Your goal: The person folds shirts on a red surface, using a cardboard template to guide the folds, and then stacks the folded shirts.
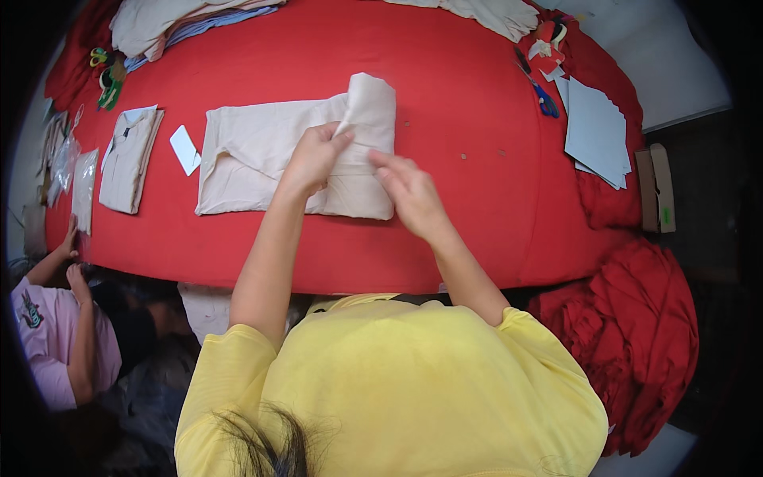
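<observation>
A pale beige garment [254, 131], partly folded into a long rectangle, lies on the red-covered table in front of me. My left hand [315, 159] is closed on it near the middle, thumb and fingers pinching the cloth beside a raised fold at its right end. Over that right end is my right hand [409, 195], fingers stretched out and slightly blurred, fingertips at the cloth. Left of the garment lies a small white card-like rectangle [184, 149]. Further left is a neatly folded beige shirt [129, 163] with a dark mark at its collar.
White sheets [596, 131] and blue-handled scissors [545, 102] lie on the right. Piled clothes [159, 24] line the far left, near green-handled scissors [98, 57]. At lower left sits another person [60, 342], one hand by a clear plastic packet [83, 191]. Red cloth [628, 334] is heaped at lower right.
</observation>
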Available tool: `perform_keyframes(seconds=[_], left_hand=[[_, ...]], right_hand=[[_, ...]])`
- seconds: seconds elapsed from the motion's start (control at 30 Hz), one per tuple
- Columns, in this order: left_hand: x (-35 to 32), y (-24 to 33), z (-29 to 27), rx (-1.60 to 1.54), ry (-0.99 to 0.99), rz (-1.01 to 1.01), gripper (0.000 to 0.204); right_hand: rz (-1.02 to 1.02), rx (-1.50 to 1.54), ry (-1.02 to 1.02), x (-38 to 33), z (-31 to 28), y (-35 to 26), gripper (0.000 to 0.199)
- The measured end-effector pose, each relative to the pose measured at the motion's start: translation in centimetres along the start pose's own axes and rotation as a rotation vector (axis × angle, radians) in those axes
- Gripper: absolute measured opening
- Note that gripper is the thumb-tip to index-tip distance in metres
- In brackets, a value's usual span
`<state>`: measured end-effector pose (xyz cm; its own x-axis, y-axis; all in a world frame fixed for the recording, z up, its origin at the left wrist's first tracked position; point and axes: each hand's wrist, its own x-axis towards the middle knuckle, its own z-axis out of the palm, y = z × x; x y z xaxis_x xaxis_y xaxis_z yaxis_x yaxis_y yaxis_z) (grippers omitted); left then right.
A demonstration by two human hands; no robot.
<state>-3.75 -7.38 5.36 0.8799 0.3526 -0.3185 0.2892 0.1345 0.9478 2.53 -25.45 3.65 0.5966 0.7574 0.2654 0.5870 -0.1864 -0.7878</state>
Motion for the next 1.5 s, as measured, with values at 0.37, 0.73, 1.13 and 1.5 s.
perform_keyframes(seconds=[0.37,0.73,1.13,1.5], left_hand=[[1.1,-2.1,-1.1,-0.397,-0.049,-0.102,0.042],[-0.3,-0.6,-1.8,-0.698,-0.035,-0.093,0.044],[-1.4,0.2,-3.5,-0.628,0.043,-0.062,0.042],[-1.3,-1.7,-3.1,-0.62,-0.03,-0.07,0.043]], right_hand=[[-0.272,-0.263,0.322,1.2,2.2,5.6,0.012],[0.189,0.065,0.282,-2.3,1.7,1.9,0.011],[0.224,-0.11,0.072,-1.9,1.0,0.8,0.009],[0.091,0.032,0.302,-0.5,3.9,0.3,0.033]])
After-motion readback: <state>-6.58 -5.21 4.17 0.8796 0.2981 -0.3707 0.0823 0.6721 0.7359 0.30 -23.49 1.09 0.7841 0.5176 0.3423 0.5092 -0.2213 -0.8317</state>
